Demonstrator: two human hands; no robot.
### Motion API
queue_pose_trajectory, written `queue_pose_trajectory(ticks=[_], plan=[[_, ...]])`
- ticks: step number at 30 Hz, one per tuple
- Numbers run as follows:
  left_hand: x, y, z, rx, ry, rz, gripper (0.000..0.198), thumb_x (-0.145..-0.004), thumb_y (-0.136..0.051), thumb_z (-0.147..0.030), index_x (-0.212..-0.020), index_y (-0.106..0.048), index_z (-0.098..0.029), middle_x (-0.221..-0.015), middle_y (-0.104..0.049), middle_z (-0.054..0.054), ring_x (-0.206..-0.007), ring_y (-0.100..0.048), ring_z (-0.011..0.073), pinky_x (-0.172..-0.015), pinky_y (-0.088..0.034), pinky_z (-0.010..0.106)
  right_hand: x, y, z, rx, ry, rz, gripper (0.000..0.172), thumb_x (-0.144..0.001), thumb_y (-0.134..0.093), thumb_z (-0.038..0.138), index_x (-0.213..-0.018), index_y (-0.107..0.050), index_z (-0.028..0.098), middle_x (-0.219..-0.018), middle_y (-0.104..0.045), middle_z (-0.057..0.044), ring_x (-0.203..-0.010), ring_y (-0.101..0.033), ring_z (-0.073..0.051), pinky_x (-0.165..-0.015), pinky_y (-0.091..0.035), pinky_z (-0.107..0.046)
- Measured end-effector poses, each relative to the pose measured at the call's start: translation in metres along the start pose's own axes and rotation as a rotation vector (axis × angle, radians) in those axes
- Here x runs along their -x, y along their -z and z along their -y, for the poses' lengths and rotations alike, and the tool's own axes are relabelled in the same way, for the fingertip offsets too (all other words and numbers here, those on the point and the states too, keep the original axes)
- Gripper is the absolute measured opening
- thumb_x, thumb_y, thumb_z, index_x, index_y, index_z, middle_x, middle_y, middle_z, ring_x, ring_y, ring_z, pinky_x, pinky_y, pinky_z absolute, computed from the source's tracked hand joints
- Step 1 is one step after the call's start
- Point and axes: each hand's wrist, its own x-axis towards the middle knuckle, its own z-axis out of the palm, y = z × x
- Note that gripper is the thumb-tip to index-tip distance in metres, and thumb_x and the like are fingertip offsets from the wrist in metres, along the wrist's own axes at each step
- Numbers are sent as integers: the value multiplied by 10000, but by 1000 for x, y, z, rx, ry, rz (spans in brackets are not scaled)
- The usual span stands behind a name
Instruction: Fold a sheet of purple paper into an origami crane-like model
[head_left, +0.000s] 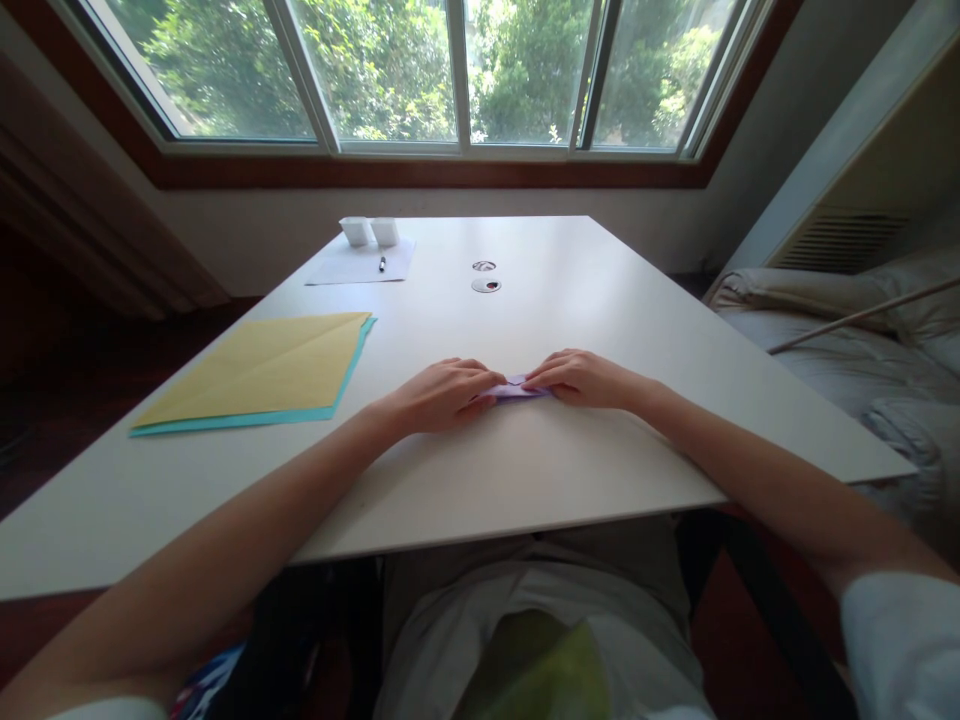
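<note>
A small folded piece of purple paper (519,390) lies on the white table, close to its front edge. My left hand (454,393) grips its left end, with the fingers on top and the thumb at the near side. Its right end is under the fingers of my right hand (576,377), which press it against the tabletop. Only the middle of the paper shows between the two hands; the ends are covered by fingers.
Yellow paper (270,360) over turquoise paper (330,411) lies to the left. Farther back, two white containers (385,232) and a pen (382,264) rest on white sheets (352,268). Round cable-hole covers (486,286) sit in the white table (585,290). A padded seat (802,310) stands at right.
</note>
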Motion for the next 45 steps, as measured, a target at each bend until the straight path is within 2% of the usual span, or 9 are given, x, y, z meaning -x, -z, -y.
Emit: queue_pose_trajectory(ticks=[5, 8, 13, 20, 26, 30, 40, 42, 45], plan=[[-1, -5, 3, 62, -49, -8, 247, -899, -394, -279, -972, -612, -187, -1041, -637, 92, -1022, -550, 189, -863, -434, 313, -1, 1, 4, 33, 4, 1, 277, -851, -477, 258, -1063, -648, 209, -1046, -675, -60, -935, -606, -174, -854, -429, -309], [-2, -7, 3, 132, -12, -40, 259, -904, -373, -246, -938, -621, -175, -1012, -642, 93, -994, -558, 184, -844, -445, 307, -2, -2, 5, 41, -24, -26, 277, -862, -477, 339, -1017, -664, 205, -994, -688, -65, -889, -617, -177, -821, -439, -306], [-4, -11, 3, 204, 94, -63, 241, -879, -381, -190, -943, -611, -164, -955, -643, 87, -925, -575, 176, -809, -457, 301, -6, -6, 6, 52, -77, -62, 275, -887, -428, 293, -927, -676, 179, -888, -702, -68, -838, -623, -171, -791, -436, -293], [-7, -15, 3, 179, 152, -97, 238, -894, -358, -214, -937, -586, -160, -899, -638, 75, -873, -576, 179, -785, -448, 303, -11, -11, 10, 203, -188, -96, 294, -899, -381, 272, -853, -648, 157, -794, -683, -76, -746, -607, -174, -700, -408, -277], [-10, -15, 2, 138, 183, -124, 259, -908, -302, -205, -1043, -520, -164, -886, -618, 67, -789, -574, 169, -710, -436, 284, -10, -13, 8, 190, -151, -109, 264, -891, -423, 311, -1030, -609, 185, -892, -681, -70, -833, -610, -187, -752, -414, -292], [-11, -15, 2, 155, 179, -129, 263, -904, -313, -191, -1046, -535, -187, -869, -618, 53, -791, -572, 163, -705, -427, 268, -8, -12, 7, 147, -179, -113, 318, -878, -462, 330, -1159, -540, 204, -948, -670, -69, -845, -611, -186, -763, -431, -297], [-16, -23, 4, 47, 340, -144, 270, -917, -318, -243, -997, -576, -218, -896, -626, 32, -864, -544, 191, -677, -433, 288, -8, -17, 3, 63, -140, -144, 274, -886, -456, 316, -1095, -615, 239, -1100, -615, -57, -970, -557, -173, -841, -441, -298], [-17, -23, 3, -14, 337, -154, 266, -911, -340, -229, -973, -599, -209, -919, -619, 49, -884, -536, 200, -701, -438, 304, -7, -19, 1, 101, -123, -171, 268, -881, -466, 326, -1068, -641, 250, -1114, -601, -65, -985, -535, -186, -853, -434, -323], [-15, -21, -8, -163, 286, -174, 268, -892, -371, -184, -978, -625, -182, -1023, -594, 92, -963, -518, 231, -802, -421, 367, -7, -22, -2, 159, -103, -186, 265, -877, -473, 341, -1042, -667, 269, -1028, -613, -73, -929, -522, -192, -842, -423, -352]])
